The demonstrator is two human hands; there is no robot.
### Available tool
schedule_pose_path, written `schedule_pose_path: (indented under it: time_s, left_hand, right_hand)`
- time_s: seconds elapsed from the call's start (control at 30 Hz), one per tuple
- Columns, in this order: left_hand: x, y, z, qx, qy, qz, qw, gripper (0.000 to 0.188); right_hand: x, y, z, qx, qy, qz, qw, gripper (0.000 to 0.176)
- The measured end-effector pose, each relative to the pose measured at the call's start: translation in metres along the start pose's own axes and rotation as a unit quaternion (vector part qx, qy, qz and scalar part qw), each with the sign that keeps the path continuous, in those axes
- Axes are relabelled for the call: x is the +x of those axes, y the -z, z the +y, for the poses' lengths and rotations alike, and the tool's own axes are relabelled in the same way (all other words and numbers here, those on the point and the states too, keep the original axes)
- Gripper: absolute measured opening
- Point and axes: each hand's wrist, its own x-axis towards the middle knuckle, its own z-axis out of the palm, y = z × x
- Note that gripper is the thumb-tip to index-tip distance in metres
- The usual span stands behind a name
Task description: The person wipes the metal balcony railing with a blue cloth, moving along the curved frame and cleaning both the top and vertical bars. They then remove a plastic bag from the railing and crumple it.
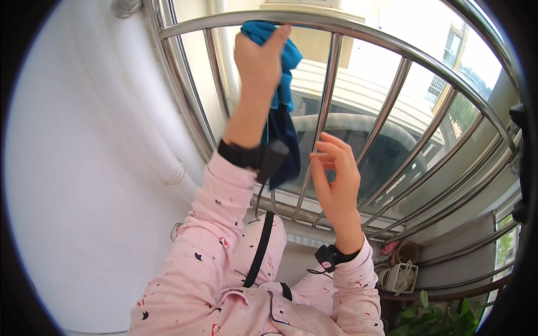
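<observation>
Up at the metal top rail [361, 31], my left hand [261, 59] grips a bunched blue cloth [290, 54] against the bar. Below its lower folds hangs a dark navy cloth [283, 147]; whether the two are one piece I cannot tell. My right hand [338, 178] is raised in front of the upright bars, lower and to the right of the cloth. Its fingers are curved and apart, with nothing between them. Black bands with small devices circle both wrists.
A white wall with a white pipe [166, 164] runs along the left. Behind the steel bars [388, 94] is window glass. At lower right, a white basket [401, 277] and a brown pot [407, 252] stand on a shelf, with a leafy plant [437, 317] below.
</observation>
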Motion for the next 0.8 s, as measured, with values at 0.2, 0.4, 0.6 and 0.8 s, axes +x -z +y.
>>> schedule_pose_path:
  time_s: [0.2,0.4,0.6,0.8]
  left_hand:
    - [0.033,0.031,-0.013,-0.086,0.090,-0.159,0.979,0.040]
    - [0.009,0.039,-0.027,-0.105,0.146,-0.182,0.967,0.042]
    - [-0.025,0.047,-0.037,-0.217,0.149,-0.202,0.943,0.083]
    - [0.011,0.046,-0.022,-0.184,-0.027,-0.262,0.947,0.085]
  right_hand:
    - [-0.031,-0.030,0.013,0.088,-0.246,-0.086,0.962,0.042]
    - [0.019,-0.110,0.059,0.207,-0.396,-0.053,0.893,0.028]
    - [0.120,-0.101,0.029,0.146,0.010,0.122,0.982,0.035]
    - [0.173,-0.111,0.021,0.247,-0.043,0.069,0.966,0.045]
